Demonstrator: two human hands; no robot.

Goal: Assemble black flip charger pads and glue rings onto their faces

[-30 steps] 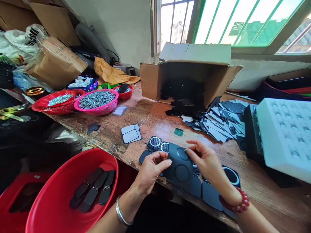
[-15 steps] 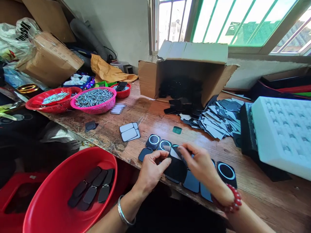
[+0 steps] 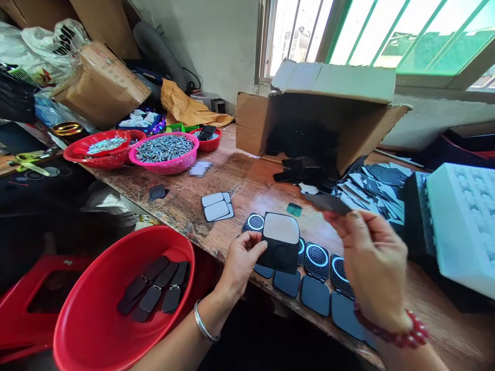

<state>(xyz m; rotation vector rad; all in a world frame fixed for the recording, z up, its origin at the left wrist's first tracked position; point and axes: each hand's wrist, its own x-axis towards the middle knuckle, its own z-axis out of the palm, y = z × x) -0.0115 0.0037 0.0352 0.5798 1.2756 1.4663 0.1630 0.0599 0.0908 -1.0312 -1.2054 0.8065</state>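
Note:
Between thumb and fingers my left hand [image 3: 243,260] pinches the side of a black adhesive sheet [image 3: 279,257], whose upper part shows a white rounded backing. To its right, my right hand [image 3: 375,257] is raised with a thin dark sticker [image 3: 328,202] between thumb and fingertips, apart from the sheet. Beneath both hands, along the table's front edge, lies a row of hinged black pads; one has a meshed half with a white ring [image 3: 317,256] and a smooth dark half [image 3: 315,294]. Part of the row is hidden by my hands and the sheet.
A red tub [image 3: 124,340] with several folded black pieces stands lower left. Pink [image 3: 166,166] and red baskets of metal parts are at the back left. An open cardboard box [image 3: 251,123], a pile of sheets [image 3: 381,193] and white foam [image 3: 460,232] stand behind and right.
My right hand has moved right and up, away from the sheet, with the dark sticker. The sheet's white backing now shows in full. The camera view has turned slightly left.

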